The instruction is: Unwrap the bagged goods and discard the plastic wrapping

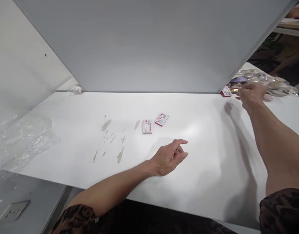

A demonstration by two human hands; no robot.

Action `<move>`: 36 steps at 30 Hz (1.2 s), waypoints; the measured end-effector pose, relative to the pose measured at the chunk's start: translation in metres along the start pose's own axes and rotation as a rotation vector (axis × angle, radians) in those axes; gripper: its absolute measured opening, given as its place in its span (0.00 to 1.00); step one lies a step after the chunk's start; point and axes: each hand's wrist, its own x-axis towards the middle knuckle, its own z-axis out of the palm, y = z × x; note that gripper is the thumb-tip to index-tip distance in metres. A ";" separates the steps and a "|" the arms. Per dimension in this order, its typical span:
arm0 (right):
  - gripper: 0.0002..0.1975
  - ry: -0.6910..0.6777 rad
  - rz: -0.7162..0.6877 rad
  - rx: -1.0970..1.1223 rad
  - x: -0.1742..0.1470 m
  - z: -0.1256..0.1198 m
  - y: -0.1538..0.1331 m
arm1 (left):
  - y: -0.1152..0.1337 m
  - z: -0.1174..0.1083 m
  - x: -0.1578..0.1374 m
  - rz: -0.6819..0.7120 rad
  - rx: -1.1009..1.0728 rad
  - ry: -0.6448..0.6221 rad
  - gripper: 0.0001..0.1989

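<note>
At the far left, a heap of clear plastic [25,139] spreads over the end of the white table [73,130], with a wall socket [14,213] below the tabletop's level. A smaller wad of clear plastic [77,89] sits by the left foot of the grey panel [149,48], which rises along the back of the table and blocks the view behind it. Bare worn patches [120,154] mark the white surface in front. Next come two small red-and-white boxes lying flat, just beside each other: the first box [147,126] nearly straight, the second box [161,119] turned askew. Nearer the person is the left hand [166,159], thumb and forefinger parted, nothing between them. Toward the right, a third box [226,91] leans at the panel's right foot. Just beside it, the right hand [253,92] reaches over the near edge of a pile of clear-wrapped packets [278,83], a purple piece [238,79] among them; blur hides its fingers, so I cannot tell how far they are closed or whether they hold anything.
</note>
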 end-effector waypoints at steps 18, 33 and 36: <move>0.35 -1.232 -0.910 -0.398 -0.193 0.045 -0.128 | -0.014 0.014 0.022 0.121 0.108 -0.030 0.22; 0.24 -1.166 -1.009 -0.620 -0.217 0.027 -0.137 | -0.010 0.015 0.027 0.146 0.179 -0.111 0.25; 0.16 -1.211 -1.380 -0.571 -0.228 0.041 -0.165 | -0.008 0.012 0.025 0.146 0.184 -0.111 0.27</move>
